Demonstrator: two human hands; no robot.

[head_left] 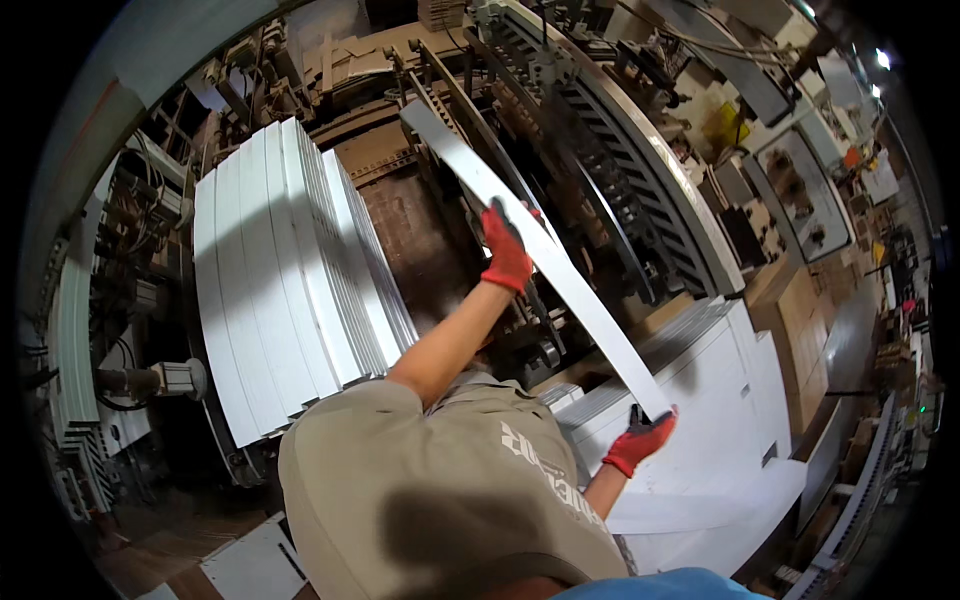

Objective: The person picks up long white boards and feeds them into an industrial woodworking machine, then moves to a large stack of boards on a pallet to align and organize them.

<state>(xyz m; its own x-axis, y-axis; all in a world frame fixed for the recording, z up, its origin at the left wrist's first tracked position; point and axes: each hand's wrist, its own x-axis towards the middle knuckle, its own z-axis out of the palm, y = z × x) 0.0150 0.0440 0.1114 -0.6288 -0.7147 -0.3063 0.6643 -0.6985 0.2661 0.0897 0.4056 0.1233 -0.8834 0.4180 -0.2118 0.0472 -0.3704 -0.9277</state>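
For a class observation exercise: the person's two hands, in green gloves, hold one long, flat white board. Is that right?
Not quite: the head view shows red gloves with dark patches, not green ones. The left hand and right hand do hold one long, flat white board.

Left hand (507,250), probably its fingers, partly behind the white strip (582,300).

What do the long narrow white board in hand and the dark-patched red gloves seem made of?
Long narrow white board: perhaps coated wood-based panel or plastic; smooth, even, low-sheen face, core not discernible.
Dark-patched red gloves: likely matte knit fabric, close-fitting; the dark areas may be rubbery coating.
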